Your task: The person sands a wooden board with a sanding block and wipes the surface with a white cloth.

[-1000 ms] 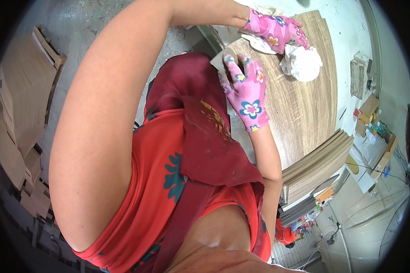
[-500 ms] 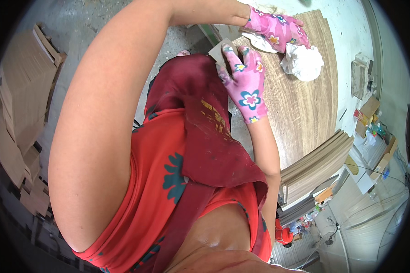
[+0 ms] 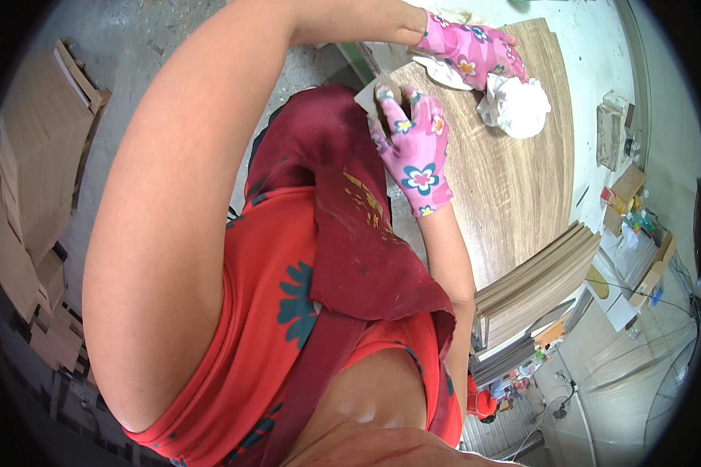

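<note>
A pink flowered glove covers my left hand (image 3: 479, 53), which reaches across to the far side of a wood-grain board (image 3: 506, 187). Its fingers are closed on a crumpled white cloth (image 3: 516, 107), which bulges out beyond the fingertips and also shows beneath the wrist. Nearer to me, my right hand (image 3: 414, 148), in a matching glove with grey-stained fingertips, is at the board's left edge. Between its thumb and fingers is a thin, flat, pale grey piece (image 3: 368, 95) with a straight edge; the fingers hide part of it and its kind is unclear.
A stack of wood-grain panels (image 3: 533, 272) lies at the near right end of the board. Beyond it is a pale work surface (image 3: 592, 70) bearing a grey block (image 3: 611, 132). Stacked brown boards (image 3: 43, 148) stand on the floor at left. My maroon apron (image 3: 366, 233) hangs close to the board.
My right hand has shifted slightly left and nearer to me, with the flat piece still in its grip. The left hand and the cloth have barely moved.
</note>
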A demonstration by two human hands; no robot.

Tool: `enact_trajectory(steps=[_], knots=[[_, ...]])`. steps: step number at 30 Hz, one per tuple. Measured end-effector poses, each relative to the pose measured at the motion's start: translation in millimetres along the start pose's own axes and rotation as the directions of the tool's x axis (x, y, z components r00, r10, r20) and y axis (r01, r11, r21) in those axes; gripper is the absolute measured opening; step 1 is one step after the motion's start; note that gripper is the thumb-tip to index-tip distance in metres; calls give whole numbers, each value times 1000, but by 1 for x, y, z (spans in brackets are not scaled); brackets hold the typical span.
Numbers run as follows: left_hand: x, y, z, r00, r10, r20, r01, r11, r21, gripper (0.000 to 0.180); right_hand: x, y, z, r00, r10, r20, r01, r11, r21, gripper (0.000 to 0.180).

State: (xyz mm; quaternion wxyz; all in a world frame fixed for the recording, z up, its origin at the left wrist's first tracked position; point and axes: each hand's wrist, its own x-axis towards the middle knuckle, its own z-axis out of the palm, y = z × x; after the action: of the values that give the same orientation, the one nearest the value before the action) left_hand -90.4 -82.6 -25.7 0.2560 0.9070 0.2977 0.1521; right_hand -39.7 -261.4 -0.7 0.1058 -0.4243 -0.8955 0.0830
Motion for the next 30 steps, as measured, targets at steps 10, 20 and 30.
enact_trajectory(steps=[10, 20, 30], knots=[[-38, 12, 41, 938, 293, -185, -320, 937, -140, 63, -217, 113, -61, 605, 543, -582, -396, 840, 371, 41], [-79, 147, 163, 791, 424, -442, -440, 895, 71, 57, -268, 169, -49, -29, 893, -449, -221, 433, 874, 38], [-157, 32, 44, 856, -134, -499, -144, 866, -479, 64, -308, 191, -35, -56, 840, -540, -407, 475, 780, 37]])
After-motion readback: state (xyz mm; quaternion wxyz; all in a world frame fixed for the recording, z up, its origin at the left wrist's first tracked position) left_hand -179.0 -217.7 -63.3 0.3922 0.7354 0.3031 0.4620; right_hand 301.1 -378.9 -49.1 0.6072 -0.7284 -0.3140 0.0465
